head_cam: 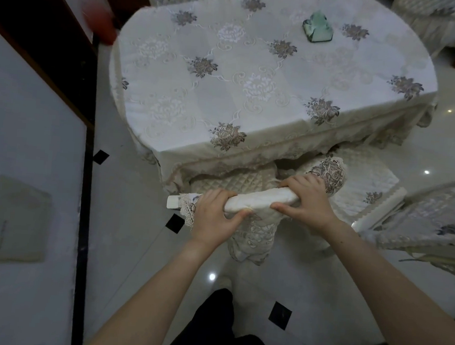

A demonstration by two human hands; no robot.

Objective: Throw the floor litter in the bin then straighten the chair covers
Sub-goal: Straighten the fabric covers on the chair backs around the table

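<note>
Both arms outstretched, your left hand [215, 215] and right hand [307, 203] each gripped the one chair cover [262, 198] along its top, at the near edge of the bench [253, 106]; a single tissue box [318, 27] stood toward the far side.

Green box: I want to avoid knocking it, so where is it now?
In the head view the green box stands on the table, toward its far right end, just left of a grey flower embroidered there.
</note>
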